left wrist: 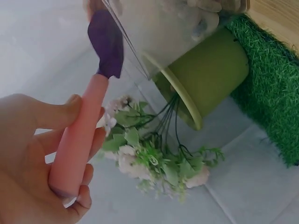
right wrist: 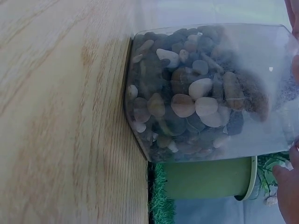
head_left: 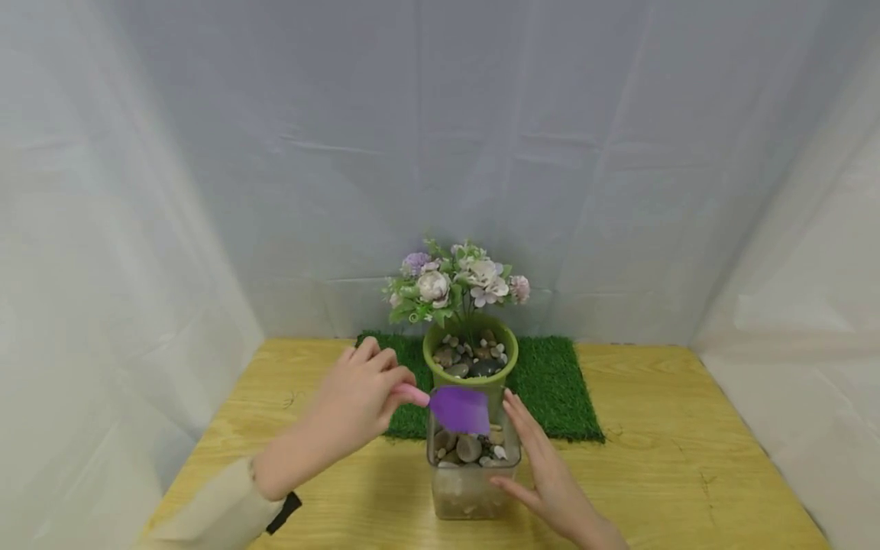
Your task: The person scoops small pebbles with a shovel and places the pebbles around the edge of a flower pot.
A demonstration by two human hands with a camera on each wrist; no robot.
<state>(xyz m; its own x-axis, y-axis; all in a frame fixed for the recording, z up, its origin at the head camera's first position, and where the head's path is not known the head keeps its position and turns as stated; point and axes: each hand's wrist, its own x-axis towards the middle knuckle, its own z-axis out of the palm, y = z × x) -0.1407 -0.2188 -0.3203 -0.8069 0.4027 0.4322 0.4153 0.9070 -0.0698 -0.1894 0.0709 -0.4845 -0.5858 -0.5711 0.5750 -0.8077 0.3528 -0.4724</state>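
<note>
My left hand [head_left: 367, 389] grips the pink handle [left wrist: 79, 135] of a small trowel. Its purple blade [head_left: 462, 410] is over the open top of a clear square container [head_left: 470, 493], and no stones show on the blade. Pebbles [right wrist: 191, 102] of mixed grey, brown and white fill the container's lower part. At the container's right side, my right hand [head_left: 550, 481] has its fingers fairly straight along the rim, with the thumb apart toward the front wall. Only parts of that hand's fingers appear in the right wrist view.
Just behind the container stands a green flowerpot [head_left: 509, 367], holding pebbles and artificial flowers [head_left: 457, 283]. Under the pot lies a green grass mat [head_left: 553, 389] on the wooden table [head_left: 660, 428]. White sheeting [head_left: 481, 114] encloses the back and both sides.
</note>
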